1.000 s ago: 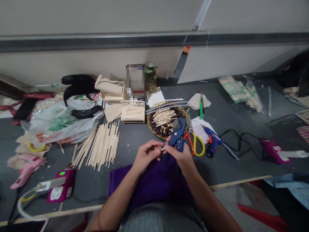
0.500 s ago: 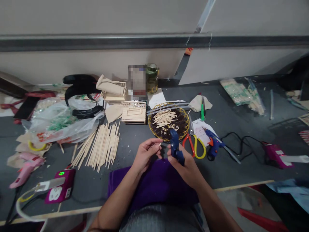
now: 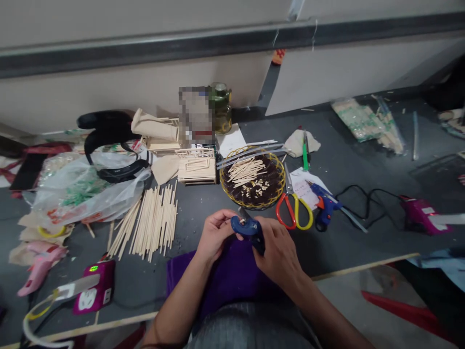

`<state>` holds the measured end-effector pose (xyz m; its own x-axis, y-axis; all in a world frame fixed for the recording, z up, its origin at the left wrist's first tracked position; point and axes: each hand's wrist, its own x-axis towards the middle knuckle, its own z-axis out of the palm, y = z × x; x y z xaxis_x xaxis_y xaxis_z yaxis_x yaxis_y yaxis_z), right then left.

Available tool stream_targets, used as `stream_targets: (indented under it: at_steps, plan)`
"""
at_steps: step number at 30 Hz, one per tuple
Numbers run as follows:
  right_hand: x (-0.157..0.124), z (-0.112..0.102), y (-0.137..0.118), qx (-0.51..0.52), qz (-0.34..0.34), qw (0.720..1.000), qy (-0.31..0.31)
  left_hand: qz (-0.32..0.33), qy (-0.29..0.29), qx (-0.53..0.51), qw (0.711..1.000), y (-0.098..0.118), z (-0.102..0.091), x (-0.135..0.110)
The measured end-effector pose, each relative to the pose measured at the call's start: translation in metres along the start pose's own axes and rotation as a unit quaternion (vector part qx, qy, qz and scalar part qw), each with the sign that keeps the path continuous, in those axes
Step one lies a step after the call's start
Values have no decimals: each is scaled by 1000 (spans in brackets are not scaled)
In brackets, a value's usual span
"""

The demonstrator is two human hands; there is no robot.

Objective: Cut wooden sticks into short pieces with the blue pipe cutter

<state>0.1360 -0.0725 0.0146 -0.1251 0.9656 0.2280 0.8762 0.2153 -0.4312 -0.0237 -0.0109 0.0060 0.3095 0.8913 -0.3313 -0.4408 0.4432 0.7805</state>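
A right hand [image 3: 279, 247] is holding a blue cutter [image 3: 250, 230] beside a left hand [image 3: 214, 237], above a purple cloth [image 3: 232, 274].

The right grip is wrapping firmly round the cutter, whose head is pointing toward the left fingertips, with a small pale piece [image 3: 242, 221] showing at it; the left grip is bending its fingers close by the head, but whether they are pinching anything cannot be told. Just beyond, a yellow-rimmed basket [image 3: 271, 186] is sitting on the counter [image 3: 194, 213], holding short sticks [image 3: 245, 172] and tiny cut bits [image 3: 257, 189]. Scissors [image 3: 297, 209] with red and yellow handles are lying right of it, near a blue glue gun [image 3: 327, 203]; longer sticks [image 3: 154, 220] are lying side by side to the left of the hands.
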Motion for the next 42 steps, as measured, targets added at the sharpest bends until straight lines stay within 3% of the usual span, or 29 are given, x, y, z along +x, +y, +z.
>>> stream_targets:
  at_steps: [7,17,24,36,42]
  plan:
    - [2,-3,-3,25,27,999,-34,21,-32,52,998,0,-4,1]
    - [1,-2,-1,31,33,998,-32,68,-47,124,989,7,-2,-3]
    - [-1,0,-2,42,40,997,-40,28,-27,101,994,8,1,-5]
    - [-4,11,4,156,64,984,-55,-40,3,112,993,10,5,-1]
    - [4,12,11,202,76,974,-74,-12,9,179,984,6,5,2]
